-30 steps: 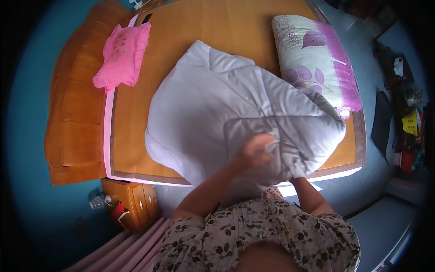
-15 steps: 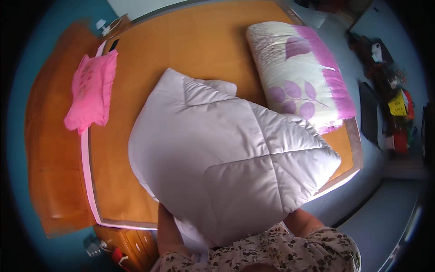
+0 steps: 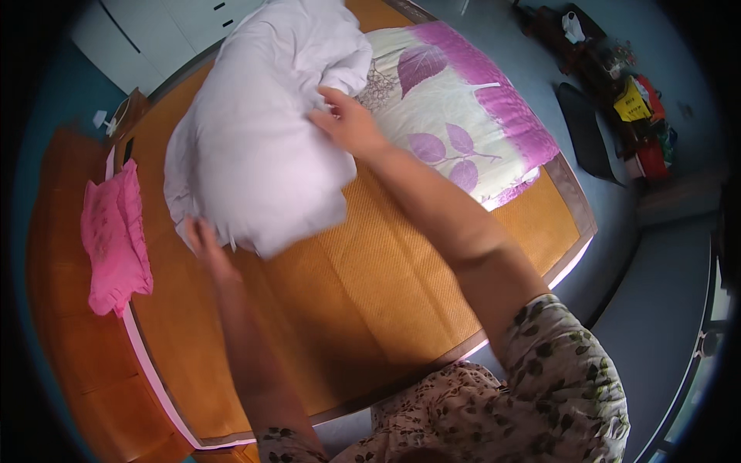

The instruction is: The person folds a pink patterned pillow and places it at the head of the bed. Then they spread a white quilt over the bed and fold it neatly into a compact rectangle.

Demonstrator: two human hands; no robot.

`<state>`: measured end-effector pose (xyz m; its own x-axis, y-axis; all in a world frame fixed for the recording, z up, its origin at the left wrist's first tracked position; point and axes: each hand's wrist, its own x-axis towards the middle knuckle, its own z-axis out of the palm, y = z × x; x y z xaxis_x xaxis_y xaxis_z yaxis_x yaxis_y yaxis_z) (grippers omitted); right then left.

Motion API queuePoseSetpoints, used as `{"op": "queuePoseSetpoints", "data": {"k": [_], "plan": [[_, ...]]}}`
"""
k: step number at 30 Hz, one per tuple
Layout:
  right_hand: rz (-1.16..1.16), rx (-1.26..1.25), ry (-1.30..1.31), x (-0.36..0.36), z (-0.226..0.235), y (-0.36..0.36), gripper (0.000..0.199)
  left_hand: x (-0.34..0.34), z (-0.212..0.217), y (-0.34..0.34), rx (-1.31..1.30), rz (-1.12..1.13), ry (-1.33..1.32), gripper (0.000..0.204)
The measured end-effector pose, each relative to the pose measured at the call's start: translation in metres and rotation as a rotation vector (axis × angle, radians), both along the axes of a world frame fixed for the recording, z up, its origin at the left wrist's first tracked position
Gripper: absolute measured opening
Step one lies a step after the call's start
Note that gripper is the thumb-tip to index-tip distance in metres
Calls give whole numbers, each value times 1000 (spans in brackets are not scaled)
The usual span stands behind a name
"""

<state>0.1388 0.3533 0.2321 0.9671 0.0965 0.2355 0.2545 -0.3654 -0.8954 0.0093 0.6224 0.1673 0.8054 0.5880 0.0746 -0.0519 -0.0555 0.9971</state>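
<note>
A white quilt (image 3: 262,154), bunched and rumpled, lies across the far left part of the bed. Both my arms reach out over the bed to it. My left hand (image 3: 207,247) is at the quilt's near left edge, its fingers stretched out and slightly blurred. My right hand (image 3: 351,127) is by the quilt's right side, thumb and fingers apart; no fold shows gripped in it. Just right of the quilt lies a folded cream-and-purple leaf-patterned comforter (image 3: 471,100).
A pink ruffled pillow (image 3: 116,231) lies at the left by the wooden headboard (image 3: 69,347). An orange-brown mat (image 3: 386,285) covers the bed. White cabinets (image 3: 147,38) stand at the far left. A dark chair (image 3: 587,131) and a cluttered dark stand (image 3: 617,69) are at the right.
The white quilt has gone from close against my body to the far side of the bed. My arms have stretched out after it, and the view has shifted.
</note>
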Motion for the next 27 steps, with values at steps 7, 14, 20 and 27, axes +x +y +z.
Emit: {"op": "queuePoseSetpoints", "data": {"k": [7, 14, 20, 27], "plan": [[-532, -810, -89, -46, -69, -266, 41, -98, -191, -147, 378, -501, 831, 46], [-741, -1088, 52, -11, -70, -406, 66, -97, -215, -208, 872, -665, 1136, 59], [-611, -890, 278, 35, -105, -483, 81, -85, -228, -204, 889, -711, 1225, 65], [-457, -673, 497, 74, -124, -497, 86, -92, -243, -193, 817, -736, 1212, 62]]}}
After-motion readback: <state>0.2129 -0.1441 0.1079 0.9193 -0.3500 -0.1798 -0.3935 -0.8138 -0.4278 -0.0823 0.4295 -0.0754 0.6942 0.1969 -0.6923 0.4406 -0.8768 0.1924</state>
